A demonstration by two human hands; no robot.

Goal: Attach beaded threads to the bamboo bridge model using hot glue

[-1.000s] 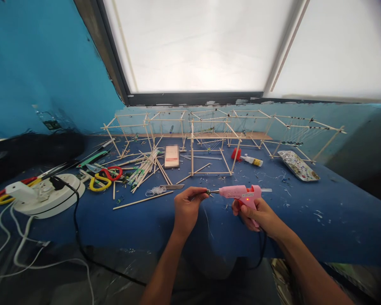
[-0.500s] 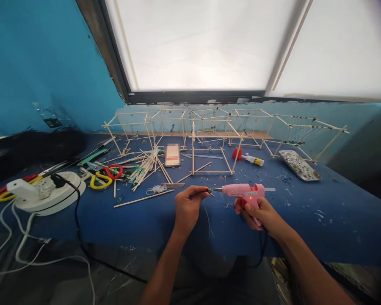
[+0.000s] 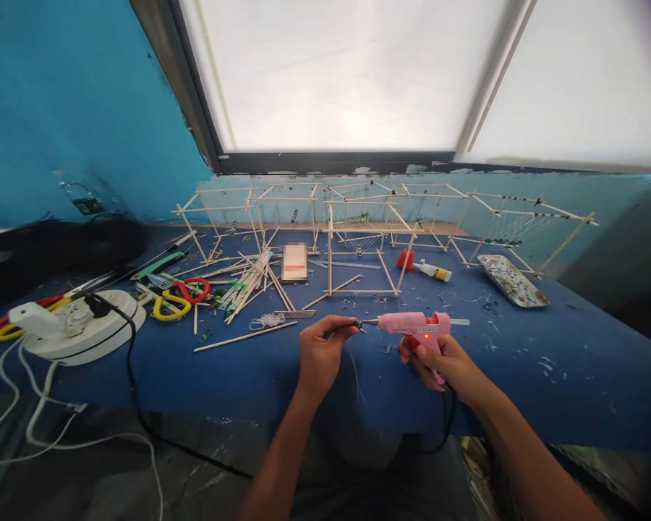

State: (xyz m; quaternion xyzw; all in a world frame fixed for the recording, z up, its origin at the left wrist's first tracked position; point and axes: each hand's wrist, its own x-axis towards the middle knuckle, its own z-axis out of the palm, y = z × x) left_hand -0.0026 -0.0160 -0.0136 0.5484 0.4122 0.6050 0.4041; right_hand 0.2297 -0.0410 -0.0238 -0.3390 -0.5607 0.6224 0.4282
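Note:
My right hand (image 3: 439,362) grips the handle of a pink hot glue gun (image 3: 415,325) whose red light glows; its nozzle points left. My left hand (image 3: 320,351) is closed in a pinch on a small dark piece (image 3: 356,325) held right at the nozzle tip. Both hands hover over the near edge of the blue-covered table (image 3: 521,362). A thin glue strand hangs below the left hand.
Several stick frames (image 3: 358,239) stand along the back under the window. A pile of loose sticks (image 3: 249,278), red and yellow scissors (image 3: 179,298), a white cable reel (image 3: 76,329), a glue bottle (image 3: 426,269) and a patterned tray (image 3: 511,281) lie around.
The glue gun's nozzle drew slightly away from the pinched piece, then came back to touch it. The view shifted a little; both hands stay in place.

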